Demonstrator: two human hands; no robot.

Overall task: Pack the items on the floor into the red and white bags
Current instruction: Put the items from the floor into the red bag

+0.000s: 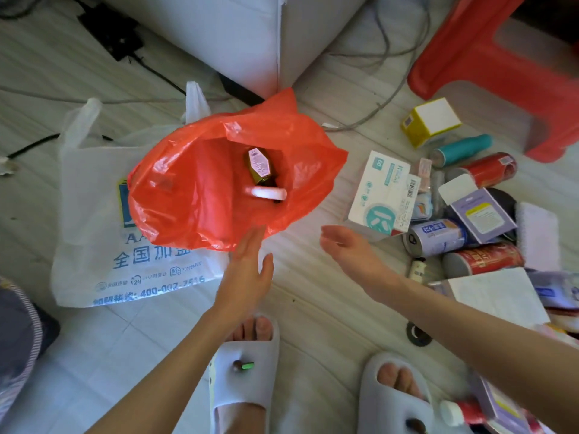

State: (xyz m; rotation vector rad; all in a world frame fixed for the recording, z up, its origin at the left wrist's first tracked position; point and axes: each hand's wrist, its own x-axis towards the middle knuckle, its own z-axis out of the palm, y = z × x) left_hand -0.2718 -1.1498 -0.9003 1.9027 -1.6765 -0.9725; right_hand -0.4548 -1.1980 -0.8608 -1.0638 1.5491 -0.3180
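Observation:
The red bag [194, 189] lies open on the floor, on top of the flat white bag [94, 233] with blue print. Inside it I see a gold hexagonal bottle [258, 166] and a white round lid [268, 193]. My left hand [249, 264] hovers with straight fingers at the bag's near edge and holds nothing. My right hand [347, 245] is empty too, fingers relaxed, between the bag and a pile of items on the right. That pile holds a white and teal box [380, 195], a blue can [438, 236], red cans [484, 260] and a purple box [481, 214].
A red plastic stool [501, 57] stands at the back right, a yellow and white box [429, 120] and a teal bottle [460, 148] before it. Grey furniture [238, 32] and cables lie behind the bags. My feet in pale slippers [244, 371] are below. White paper [495, 296] lies right.

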